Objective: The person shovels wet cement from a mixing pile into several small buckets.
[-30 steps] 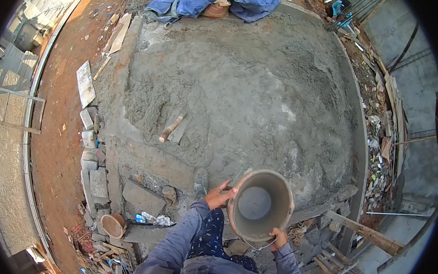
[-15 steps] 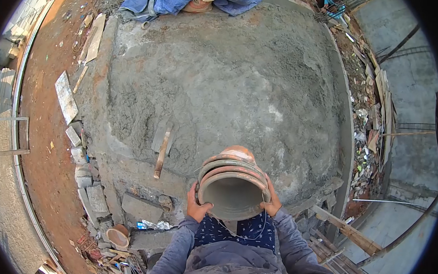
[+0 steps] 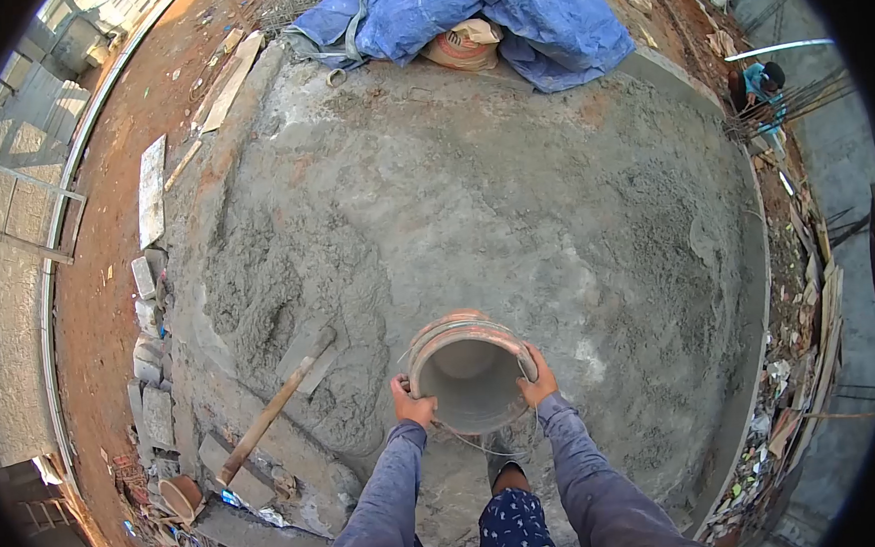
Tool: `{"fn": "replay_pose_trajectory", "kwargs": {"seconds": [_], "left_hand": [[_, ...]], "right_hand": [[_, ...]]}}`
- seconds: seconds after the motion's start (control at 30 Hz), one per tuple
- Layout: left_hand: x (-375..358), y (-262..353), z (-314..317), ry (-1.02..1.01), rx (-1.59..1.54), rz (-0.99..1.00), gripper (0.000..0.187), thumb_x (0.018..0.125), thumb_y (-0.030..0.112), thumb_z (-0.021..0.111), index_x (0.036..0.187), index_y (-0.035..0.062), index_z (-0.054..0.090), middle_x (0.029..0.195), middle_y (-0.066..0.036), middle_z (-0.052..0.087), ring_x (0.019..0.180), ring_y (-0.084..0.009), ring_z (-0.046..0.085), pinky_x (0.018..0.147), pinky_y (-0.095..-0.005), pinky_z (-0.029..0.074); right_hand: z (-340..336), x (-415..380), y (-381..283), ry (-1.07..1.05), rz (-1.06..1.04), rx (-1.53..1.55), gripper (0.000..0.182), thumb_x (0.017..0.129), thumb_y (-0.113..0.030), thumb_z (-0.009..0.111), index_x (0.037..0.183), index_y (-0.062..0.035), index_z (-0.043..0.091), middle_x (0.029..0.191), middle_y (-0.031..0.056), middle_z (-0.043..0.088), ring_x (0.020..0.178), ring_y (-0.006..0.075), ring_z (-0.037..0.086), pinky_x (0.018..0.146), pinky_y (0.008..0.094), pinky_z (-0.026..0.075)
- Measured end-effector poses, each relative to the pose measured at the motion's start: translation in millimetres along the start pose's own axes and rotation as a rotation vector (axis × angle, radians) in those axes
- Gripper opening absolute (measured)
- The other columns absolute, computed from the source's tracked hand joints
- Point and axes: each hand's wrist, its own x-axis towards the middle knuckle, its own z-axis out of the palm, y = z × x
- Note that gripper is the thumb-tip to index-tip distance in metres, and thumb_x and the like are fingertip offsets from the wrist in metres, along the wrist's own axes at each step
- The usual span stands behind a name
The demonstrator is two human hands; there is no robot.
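Observation:
A stack of nested orange buckets, grey with cement inside, is held out in front of my legs. The top bucket's mouth faces me, with thin wire handles hanging at the rim. My left hand is closed on the left side of the rim, and my right hand grips the right side. To the left, a hoe with a wooden handle lies with its blade in wet grey mortar. The lower buckets are mostly hidden by the top one.
A blue tarp partly covers a sack at the far edge of the concrete slab. Blocks and a small bucket line the left side. A person crouches at far right, near bars and debris.
I have stepped forward onto the slab, and one foot now shows below the buckets. The bucket stack has moved out from my body, still in both hands. The hoe appears nearer.

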Motion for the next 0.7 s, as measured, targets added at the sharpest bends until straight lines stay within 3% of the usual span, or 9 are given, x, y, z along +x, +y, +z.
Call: {"fn": "replay_pose_trajectory", "kwargs": {"seconds": [0.1, 0.17, 0.27, 0.43, 0.53, 0.7], "left_hand": [[59, -14, 80, 0.018, -0.169, -0.168, 0.068, 0.061, -0.003, 0.065, 0.122, 0.0053, 0.037, 0.106, -0.016, 0.054, 0.093, -0.0271, 0.060, 0.077, -0.0402, 0.052], [107, -44, 117, 0.039, -0.153, -0.108, 0.063, 0.064, -0.008, 0.058, 0.121, 0.0053, 0.034, 0.103, -0.018, 0.055, 0.088, -0.0276, 0.061, 0.066, -0.0402, 0.054], [148, -67, 147, 0.008, -0.182, -0.159, 0.060, 0.066, -0.009, 0.058, 0.120, 0.0043, 0.034, 0.102, -0.019, 0.055, 0.086, -0.0259, 0.060, 0.066, -0.0367, 0.052], [141, -61, 155, 0.032, -0.169, -0.106, 0.061, 0.065, -0.010, 0.058, 0.119, 0.0048, 0.035, 0.102, -0.018, 0.055, 0.085, -0.0242, 0.059, 0.064, -0.0353, 0.051], [137, -68, 153, 0.109, -0.041, -0.054, 0.060, 0.063, -0.010, 0.060, 0.116, 0.0053, 0.037, 0.105, -0.016, 0.054, 0.086, -0.0234, 0.058, 0.063, -0.0346, 0.051], [147, -89, 147, 0.143, 0.089, -0.035, 0.060, 0.061, -0.010, 0.062, 0.115, 0.0047, 0.040, 0.107, -0.013, 0.051, 0.091, -0.0228, 0.057, 0.066, -0.0335, 0.051]], "right_hand": [[-22, 103, 63, -0.017, 0.128, -0.063, 0.080, 0.070, 0.008, 0.061, 0.145, -0.0122, 0.041, 0.141, 0.0131, 0.051, 0.133, 0.0279, 0.046, 0.109, 0.0327, 0.036], [-27, 155, 106, -0.032, 0.071, -0.124, 0.075, 0.073, 0.004, 0.062, 0.144, -0.0104, 0.043, 0.138, 0.0147, 0.053, 0.130, 0.0281, 0.049, 0.107, 0.0328, 0.038], [-35, 204, 164, -0.074, 0.157, -0.063, 0.072, 0.074, 0.004, 0.060, 0.143, -0.0134, 0.045, 0.135, 0.0167, 0.055, 0.127, 0.0299, 0.052, 0.106, 0.0354, 0.040], [-25, 206, 190, 0.047, 0.136, -0.262, 0.068, 0.073, 0.004, 0.060, 0.138, -0.0084, 0.048, 0.129, 0.0167, 0.056, 0.122, 0.0313, 0.053, 0.104, 0.0380, 0.040], [-18, 202, 198, 0.050, 0.085, -0.205, 0.063, 0.071, 0.006, 0.060, 0.132, -0.0070, 0.050, 0.123, 0.0162, 0.056, 0.118, 0.0311, 0.054, 0.102, 0.0387, 0.042], [-15, 209, 198, -0.076, 0.179, -0.020, 0.063, 0.067, 0.010, 0.059, 0.127, -0.0064, 0.048, 0.122, 0.0111, 0.056, 0.117, 0.0271, 0.053, 0.097, 0.0355, 0.043]]}}
